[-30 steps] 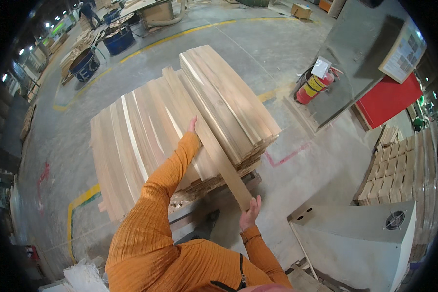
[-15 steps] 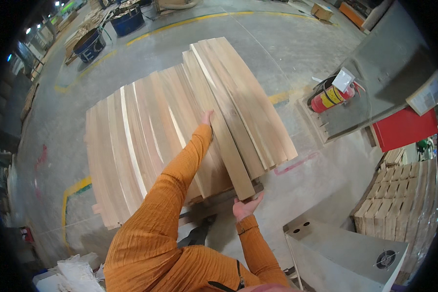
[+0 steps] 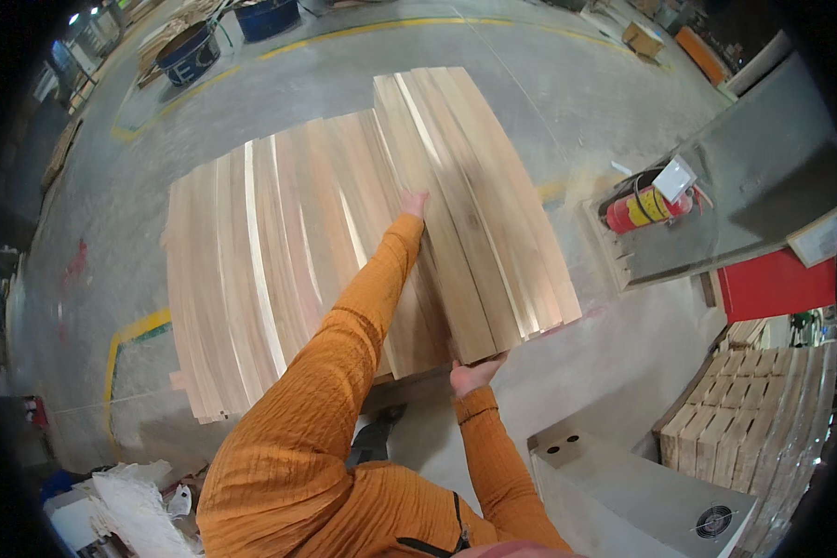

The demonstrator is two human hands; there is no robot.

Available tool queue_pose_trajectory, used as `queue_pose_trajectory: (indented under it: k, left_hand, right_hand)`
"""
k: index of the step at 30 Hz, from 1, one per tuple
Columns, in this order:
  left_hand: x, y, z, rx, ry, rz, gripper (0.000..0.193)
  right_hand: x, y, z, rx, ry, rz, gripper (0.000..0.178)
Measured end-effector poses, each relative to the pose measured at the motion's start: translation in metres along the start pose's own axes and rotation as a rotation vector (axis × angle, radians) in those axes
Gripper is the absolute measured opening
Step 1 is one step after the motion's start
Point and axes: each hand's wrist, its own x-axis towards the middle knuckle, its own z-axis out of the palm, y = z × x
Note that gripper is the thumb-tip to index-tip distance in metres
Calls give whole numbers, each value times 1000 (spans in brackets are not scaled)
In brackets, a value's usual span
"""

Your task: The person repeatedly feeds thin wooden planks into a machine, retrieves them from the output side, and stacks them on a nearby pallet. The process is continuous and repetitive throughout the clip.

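A long wooden board (image 3: 454,284) lies along the left side of the upper layer on a broad stack of pale planks (image 3: 284,242). My left hand (image 3: 414,203) is at the board's left edge, around its middle, fingers partly hidden against it. At the near end, my right hand (image 3: 474,374) grips the board from below, its fingertips out of sight under the wood. The board sits snug beside the other upper-layer planks (image 3: 488,195) to its right. Lower planks to the left show several whitish streaks.
A fire extinguisher (image 3: 644,209) stands by a grey metal panel (image 3: 763,186) at right. Near right are a grey cabinet (image 3: 637,493) and wrapped stacked wood (image 3: 744,418). Blue tubs (image 3: 188,56) stand far left. White scrap (image 3: 139,511) lies near left.
Both hands have shifted the board rightward, and the dark gap between it and the neighbouring plank has closed. Its near end lies closer to level with the planks beside it.
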Motion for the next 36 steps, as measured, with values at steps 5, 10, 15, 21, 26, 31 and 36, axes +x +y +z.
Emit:
queue_pose_trajectory:
  k: [5, 10, 15, 21, 26, 31, 36]
  left_hand:
    - [-85, -6, -18, 208, -236, 42, 97]
    - [-300, -100, -45, -6, -653, 15, 84]
    - [-477, -175, -114, 586, -760, -92, 49]
    - [-596, -247, -214, 894, -583, 60, 39]
    - [-695, -273, -297, 557, -107, -128, 23]
    - [-775, -275, -369, 685, 174, -68, 16]
    - [-841, -287, -434, 401, 592, 62, 15]
  right_hand:
    - [8, -30, -90, -420, -212, 137, 71]
    - [-29, -57, -246, -1952, -137, -63, 72]
    - [-108, -25, -357, -1698, -84, 23, 66]
    - [-171, 45, -424, -1841, -319, 70, 62]
    - [-218, 85, -469, -1682, -485, 9, 60]
    - [-256, 97, -511, -1953, -620, 17, 54]
    - [-260, 112, -527, -2116, -1026, -310, 48]
